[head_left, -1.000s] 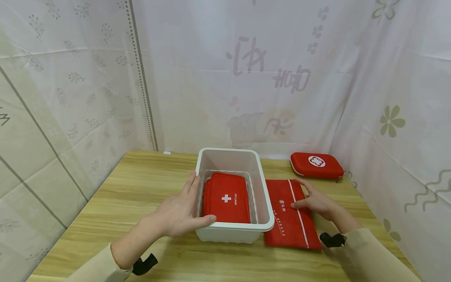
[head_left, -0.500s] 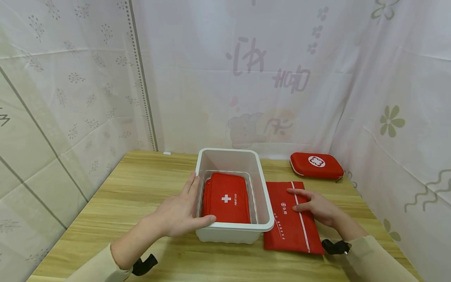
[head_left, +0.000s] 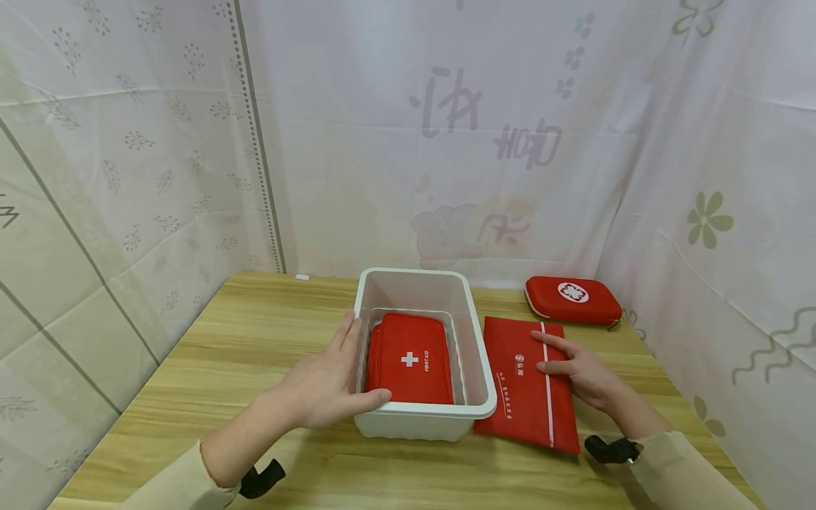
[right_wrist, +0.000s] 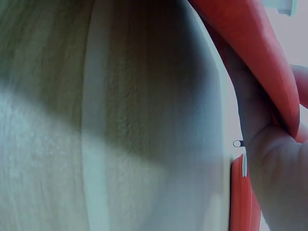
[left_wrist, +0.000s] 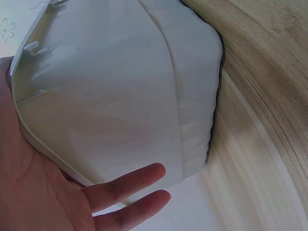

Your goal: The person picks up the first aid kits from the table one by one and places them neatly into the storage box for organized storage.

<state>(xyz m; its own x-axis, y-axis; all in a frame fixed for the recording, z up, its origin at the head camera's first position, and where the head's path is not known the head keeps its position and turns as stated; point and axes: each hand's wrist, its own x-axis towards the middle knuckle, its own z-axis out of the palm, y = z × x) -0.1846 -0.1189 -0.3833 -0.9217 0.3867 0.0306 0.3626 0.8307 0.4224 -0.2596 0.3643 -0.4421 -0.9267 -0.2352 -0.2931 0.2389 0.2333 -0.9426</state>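
Observation:
My left hand [head_left: 321,386] rests against the near left corner of a white plastic box [head_left: 481,354], thumb over the front rim and straight fingers along the outer side wall. In the left wrist view, two extended fingers [left_wrist: 132,185] lie along that wall. Inside the box lies a red first aid bag [head_left: 417,333] with a white cross. My right hand [head_left: 589,375] grips the right side of a flat red pouch [head_left: 519,397] with white print and a pale stripe. In the right wrist view, the pouch's edge [right_wrist: 269,62] bends up from the wood between the fingers.
A red hard zip case [head_left: 548,297] with a white emblem stands at the back right of the wooden table [head_left: 268,319]. The pouch lies close along the box's right side. Printed curtains [head_left: 382,177] hang behind and at both sides.
My right hand has shifted on the pouch's right side and taken hold there. The pouch has turned slightly clockwise, its near left corner moving away from me. Left hand and box stay put.

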